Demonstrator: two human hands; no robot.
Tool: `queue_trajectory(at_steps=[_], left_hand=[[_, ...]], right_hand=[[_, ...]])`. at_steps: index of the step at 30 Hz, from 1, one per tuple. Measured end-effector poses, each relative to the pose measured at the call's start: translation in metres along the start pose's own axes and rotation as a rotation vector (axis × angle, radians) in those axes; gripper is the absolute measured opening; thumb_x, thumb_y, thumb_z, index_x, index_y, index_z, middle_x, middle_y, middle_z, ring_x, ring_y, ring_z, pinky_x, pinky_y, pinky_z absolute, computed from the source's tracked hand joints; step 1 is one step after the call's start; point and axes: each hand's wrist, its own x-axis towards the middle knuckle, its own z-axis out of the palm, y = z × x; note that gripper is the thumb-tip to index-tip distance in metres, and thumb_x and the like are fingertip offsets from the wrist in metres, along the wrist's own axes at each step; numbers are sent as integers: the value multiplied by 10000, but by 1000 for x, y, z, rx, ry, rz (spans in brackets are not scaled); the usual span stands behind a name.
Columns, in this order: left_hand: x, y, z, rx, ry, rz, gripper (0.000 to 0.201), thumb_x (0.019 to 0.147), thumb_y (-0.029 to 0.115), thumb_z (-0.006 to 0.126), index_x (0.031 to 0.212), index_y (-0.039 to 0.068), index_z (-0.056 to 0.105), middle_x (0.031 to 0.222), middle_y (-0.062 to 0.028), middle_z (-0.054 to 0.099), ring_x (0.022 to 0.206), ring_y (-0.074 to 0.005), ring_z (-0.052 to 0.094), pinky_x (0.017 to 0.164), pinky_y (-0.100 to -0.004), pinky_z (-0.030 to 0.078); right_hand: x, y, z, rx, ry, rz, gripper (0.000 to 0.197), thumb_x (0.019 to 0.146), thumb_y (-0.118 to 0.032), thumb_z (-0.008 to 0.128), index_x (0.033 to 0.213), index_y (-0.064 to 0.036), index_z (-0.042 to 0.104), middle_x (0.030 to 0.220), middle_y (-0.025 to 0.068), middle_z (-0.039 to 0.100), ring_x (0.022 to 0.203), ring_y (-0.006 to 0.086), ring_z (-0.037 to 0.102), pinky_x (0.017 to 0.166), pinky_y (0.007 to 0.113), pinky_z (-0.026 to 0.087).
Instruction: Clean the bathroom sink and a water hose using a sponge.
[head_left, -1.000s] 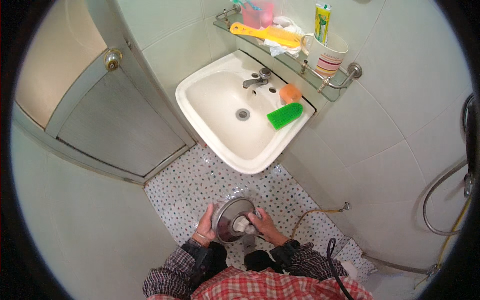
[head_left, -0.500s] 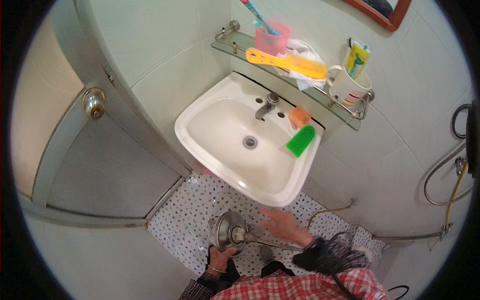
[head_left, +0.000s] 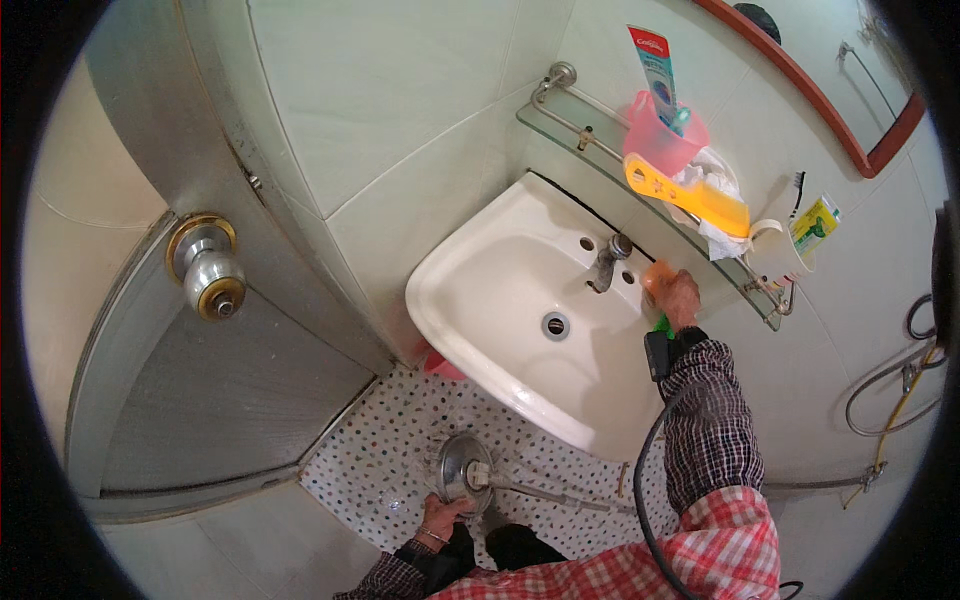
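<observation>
Starting from the left of the frame, a door with a round metal knob (head_left: 207,268) stands beside the tiled wall. Low in the middle, the left hand (head_left: 438,517) is closed on the rim of a steel ladle (head_left: 463,468), whose round bowl faces up and whose long handle lies out to the right, above the spotted floor (head_left: 375,455). The white sink (head_left: 520,300) fills the centre, with its tap (head_left: 606,262) at the back edge.

At the right of the sink, the right hand (head_left: 682,299) rests on an orange soap (head_left: 657,279) that lies on the sink rim just right of the tap. The fingers curl over it, but I cannot tell if they already grip it or only touch it. A green brush (head_left: 662,324) shows just under the wrist (mostly hidden by it). Above, a glass shelf (head_left: 560,110) carries a pink cup (head_left: 660,142), a yellow brush (head_left: 690,196) and a white mug (head_left: 778,250).

It seems to me the step in hand is fetching soap for washing the ladle. The next move probably calls for a firm pinch, because soap is slippery, and for bringing it down to the ladle without knocking the green brush into the basin.
</observation>
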Motion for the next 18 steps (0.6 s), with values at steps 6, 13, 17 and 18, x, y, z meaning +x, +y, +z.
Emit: queue_trajectory(at_steps=[6, 13, 17, 18], left_hand=[[14, 4, 2, 183, 71, 97, 171, 647, 74, 668, 777, 16, 572, 731, -66, 599, 646, -173, 588, 514, -289, 459], [43, 17, 7, 177, 119, 1, 270, 644, 85, 673, 870, 66, 526, 842, -76, 582, 751, -202, 572, 583, -352, 437], [49, 22, 22, 159, 19, 49, 190, 708, 31, 592, 888, 49, 532, 794, -72, 595, 695, -187, 597, 563, -321, 507], [47, 25, 23, 126, 35, 27, 195, 709, 27, 590, 894, 48, 531, 792, -76, 594, 715, -187, 595, 558, -318, 506]], right_hand=[[-3, -2, -3, 14, 7, 35, 289, 727, -308, 545, 791, -29, 507, 782, 161, 558, 723, 328, 554, 619, 397, 446], [-3, 25, -16, 332, 298, -181, 166, 712, -185, 553, 747, -36, 489, 682, 132, 541, 641, 296, 535, 571, 387, 418], [-6, 15, -14, 465, 183, -182, 151, 703, -156, 560, 770, -50, 475, 684, 122, 543, 647, 299, 533, 577, 382, 420], [-4, 12, -9, 458, 185, -165, 151, 703, -156, 560, 770, -50, 475, 684, 122, 543, 647, 299, 533, 577, 382, 420]])
